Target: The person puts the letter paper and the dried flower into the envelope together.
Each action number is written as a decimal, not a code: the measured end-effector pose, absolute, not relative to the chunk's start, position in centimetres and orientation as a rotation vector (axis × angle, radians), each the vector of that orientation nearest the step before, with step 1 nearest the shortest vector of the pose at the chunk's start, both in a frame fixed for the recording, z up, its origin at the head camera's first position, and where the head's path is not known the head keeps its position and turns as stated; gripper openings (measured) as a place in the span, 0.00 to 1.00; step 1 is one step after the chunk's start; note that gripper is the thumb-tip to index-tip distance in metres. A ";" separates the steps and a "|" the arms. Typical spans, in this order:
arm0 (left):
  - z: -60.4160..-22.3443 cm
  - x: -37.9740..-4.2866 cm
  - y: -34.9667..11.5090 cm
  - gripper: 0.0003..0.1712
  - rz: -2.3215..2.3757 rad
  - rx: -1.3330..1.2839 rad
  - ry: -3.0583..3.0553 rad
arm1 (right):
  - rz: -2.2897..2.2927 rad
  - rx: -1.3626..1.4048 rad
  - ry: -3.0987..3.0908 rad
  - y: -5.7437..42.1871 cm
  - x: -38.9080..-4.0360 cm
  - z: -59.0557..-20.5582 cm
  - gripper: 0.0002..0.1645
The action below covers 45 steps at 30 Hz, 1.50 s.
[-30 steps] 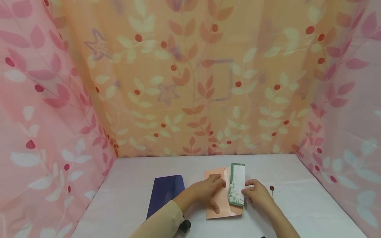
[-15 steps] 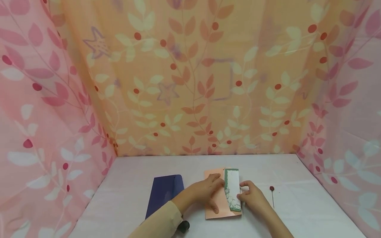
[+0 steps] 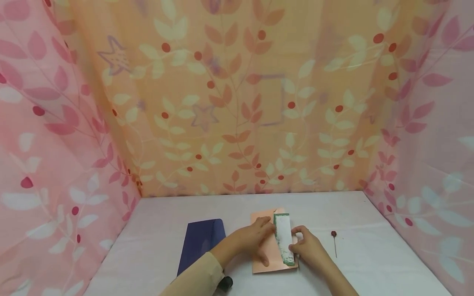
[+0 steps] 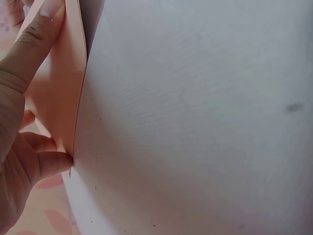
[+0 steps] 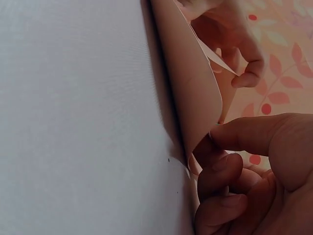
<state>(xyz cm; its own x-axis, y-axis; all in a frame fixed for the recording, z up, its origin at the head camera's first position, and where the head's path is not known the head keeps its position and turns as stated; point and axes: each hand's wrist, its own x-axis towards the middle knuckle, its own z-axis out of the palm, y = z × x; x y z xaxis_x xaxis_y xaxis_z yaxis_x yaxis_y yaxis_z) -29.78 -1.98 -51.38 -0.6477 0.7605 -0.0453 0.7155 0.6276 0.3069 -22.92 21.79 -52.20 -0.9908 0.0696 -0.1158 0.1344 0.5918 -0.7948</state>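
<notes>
A peach envelope (image 3: pixel 271 253) lies on the white table in the head view. My left hand (image 3: pixel 249 241) spreads over it, with the thumb low on its front and fingers hooked at the edge of its opening. In the right wrist view, the left hand (image 5: pixel 234 36) holds that edge raised. A narrow white card (image 3: pixel 284 236) with a green floral border lies partly within the envelope's opening. My right hand (image 3: pixel 310 248) pinches the card's right edge between thumb and fingers. In the right wrist view, the envelope (image 5: pixel 190 83) hides most of the card.
A navy envelope (image 3: pixel 198 244) lies to the left, partly under the left forearm. Near that sleeve is a small black rounded object (image 3: pixel 225 283). A thin stick with a dark red head (image 3: pixel 334 233) lies at the right. Patterned cloth (image 3: pixel 237 102) encloses the table.
The right hand has moved the card left and slightly down, from over the envelope's right edge into its opening. The left hand has stayed on the envelope.
</notes>
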 end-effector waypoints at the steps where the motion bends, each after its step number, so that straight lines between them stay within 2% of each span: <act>1: -51.4 -29.8 -2.0 0.57 0.393 1.225 2.680 | -1.376 0.171 2.740 21.6 -23.0 -52.2 0.34; 12: -51.6 -29.9 -2.2 0.54 0.437 1.243 2.657 | -1.356 0.079 2.768 21.2 -22.8 -52.6 0.41; 30: -51.6 -29.9 -2.1 0.54 0.424 1.241 2.658 | -1.519 -0.011 2.723 20.5 -23.1 -53.0 0.35; 45: -51.5 -29.6 -2.1 0.52 0.426 1.236 2.670 | -1.668 -0.126 2.519 20.6 -23.2 -53.9 0.37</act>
<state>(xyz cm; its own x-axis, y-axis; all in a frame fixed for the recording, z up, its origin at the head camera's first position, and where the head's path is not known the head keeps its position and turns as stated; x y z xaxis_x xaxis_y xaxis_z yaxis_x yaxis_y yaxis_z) -29.62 -2.12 -51.50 -0.6425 0.7656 -0.0323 0.7174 0.6159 0.3256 -23.17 20.56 -53.92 -0.9896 -0.1343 -0.0522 -0.0044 0.3899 -0.9208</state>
